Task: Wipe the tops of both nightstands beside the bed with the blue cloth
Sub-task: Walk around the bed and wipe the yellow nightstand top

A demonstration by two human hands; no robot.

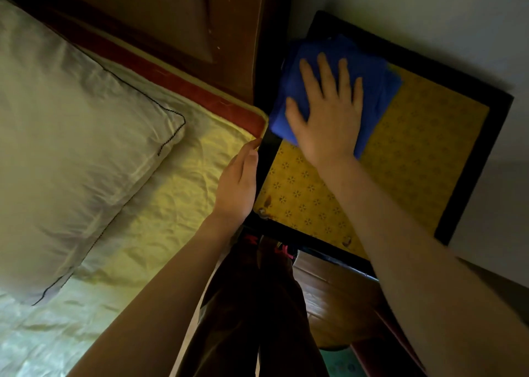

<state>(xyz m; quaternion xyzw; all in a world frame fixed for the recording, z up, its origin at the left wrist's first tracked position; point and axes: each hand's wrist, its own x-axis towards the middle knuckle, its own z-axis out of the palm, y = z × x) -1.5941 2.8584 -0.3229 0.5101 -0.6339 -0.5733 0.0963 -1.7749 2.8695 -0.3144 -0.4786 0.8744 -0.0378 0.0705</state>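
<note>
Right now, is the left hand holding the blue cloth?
No, the right hand presses the blue cloth flat on the nightstand, while the left hand rests at the mattress edge.

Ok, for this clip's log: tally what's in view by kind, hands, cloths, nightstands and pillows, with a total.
Hands: 2 (left hand at the mattress edge, right hand flat on the cloth)
Cloths: 1 (blue cloth)
Nightstands: 1 (nightstand, yellow patterned top)
Pillows: 1 (pillow)
Total: 5

Right hand (pixel 326 110) flat on blue cloth (pixel 372 70), yellow-topped nightstand (pixel 415 153), left hand (pixel 237 185) at bed (pixel 171 182) edge
</note>
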